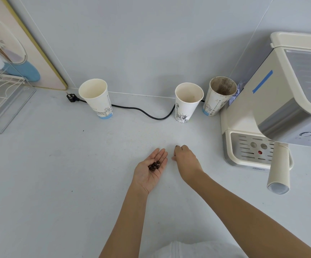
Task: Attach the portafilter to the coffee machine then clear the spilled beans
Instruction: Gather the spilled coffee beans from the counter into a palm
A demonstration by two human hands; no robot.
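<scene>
My left hand [152, 170] lies palm up just above the white counter [57, 174], cupping several dark coffee beans [155, 165]. Just to its right, my right hand [185, 159] rests knuckles up with its fingers curled down onto the counter. A dark speck shows at one fingertip; I cannot tell whether it is a bean or a nail. The cream coffee machine [281, 108] stands at the right edge. The portafilter sits under its head, and its cream handle [279, 170] sticks out toward me over the drip tray [251, 148].
Three paper cups stand along the back wall: one at the left [97, 98], one in the middle [187, 101], and a coffee-stained one [219, 95] beside the machine. A black power cord [141, 110] with a loose plug runs behind them. A wire dish rack [3, 101] sits far left.
</scene>
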